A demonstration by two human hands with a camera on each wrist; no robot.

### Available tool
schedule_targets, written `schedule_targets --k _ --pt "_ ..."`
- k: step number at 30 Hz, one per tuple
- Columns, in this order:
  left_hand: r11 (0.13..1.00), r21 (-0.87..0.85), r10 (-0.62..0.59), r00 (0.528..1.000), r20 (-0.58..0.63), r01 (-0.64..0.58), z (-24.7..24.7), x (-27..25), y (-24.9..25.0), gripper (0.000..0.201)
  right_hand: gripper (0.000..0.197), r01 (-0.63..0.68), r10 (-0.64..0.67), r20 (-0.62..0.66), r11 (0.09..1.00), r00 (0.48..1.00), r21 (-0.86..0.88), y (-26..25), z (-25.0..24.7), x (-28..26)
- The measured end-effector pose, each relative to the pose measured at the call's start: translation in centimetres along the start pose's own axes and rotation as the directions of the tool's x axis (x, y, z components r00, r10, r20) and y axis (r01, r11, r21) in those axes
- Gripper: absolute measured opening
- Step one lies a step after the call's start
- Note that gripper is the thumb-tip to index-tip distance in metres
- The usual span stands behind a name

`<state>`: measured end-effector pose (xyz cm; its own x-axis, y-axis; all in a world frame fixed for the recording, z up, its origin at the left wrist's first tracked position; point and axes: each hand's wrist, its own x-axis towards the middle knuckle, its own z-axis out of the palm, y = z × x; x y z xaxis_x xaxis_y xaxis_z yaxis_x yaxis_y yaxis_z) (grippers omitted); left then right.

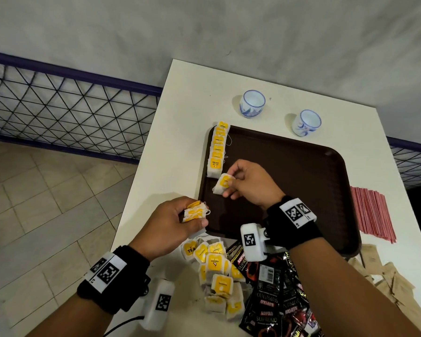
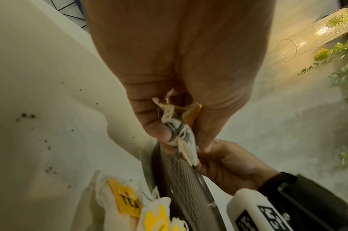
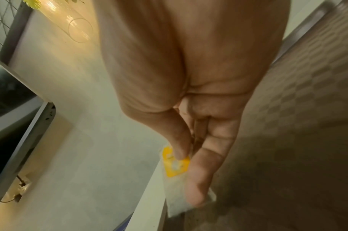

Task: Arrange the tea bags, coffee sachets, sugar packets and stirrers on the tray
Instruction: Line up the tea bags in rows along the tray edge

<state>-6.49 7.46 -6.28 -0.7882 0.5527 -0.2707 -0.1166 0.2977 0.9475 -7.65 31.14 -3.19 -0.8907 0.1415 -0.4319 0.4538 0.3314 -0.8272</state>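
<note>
Tea bag (image 1: 223,184): white paper, yellow tag, pinched in right hand (image 1: 249,183) over tray (image 1: 301,166) left edge. Left hand (image 1: 173,223) curled round probably several bags (image 1: 195,212).

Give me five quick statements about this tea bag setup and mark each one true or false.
1. The right hand pinches one tea bag above the tray. True.
2. The left hand is empty. False: it grips a bunch of tea bags.
3. A row of tea bags lines the tray's left edge. True.
4. Both cups stand on the tray. False: on the table beyond it.
5. The stirrers lie on the tray. False: beside it.
</note>
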Motion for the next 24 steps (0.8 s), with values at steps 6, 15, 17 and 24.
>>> schedule_targets --k 6,15,17,24 --pt "1.000 -0.019 0.002 1.000 -0.003 -0.002 0.2 -0.1 -0.2 0.016 0.010 -0.065 0.062 0.040 0.994 0.997 0.087 -1.0 0.7 1.9" --pt "1.000 -0.001 -0.007 1.000 0.007 0.007 0.5 0.2 -0.5 0.019 0.009 -0.074 0.068 -0.103 0.996 0.992 -0.052 -0.4 1.5 3.5" --pt "1.000 -0.007 -0.010 1.000 0.005 0.010 0.4 0.2 -0.5 0.020 0.010 -0.063 0.052 -0.128 0.994 0.990 -0.084 -0.4 1.5 3.8" --pt "1.000 -0.006 -0.016 1.000 0.005 0.016 0.5 0.2 -0.5 0.020 0.010 -0.070 0.069 -0.142 0.997 0.987 -0.005 -0.3 1.9 4.0"
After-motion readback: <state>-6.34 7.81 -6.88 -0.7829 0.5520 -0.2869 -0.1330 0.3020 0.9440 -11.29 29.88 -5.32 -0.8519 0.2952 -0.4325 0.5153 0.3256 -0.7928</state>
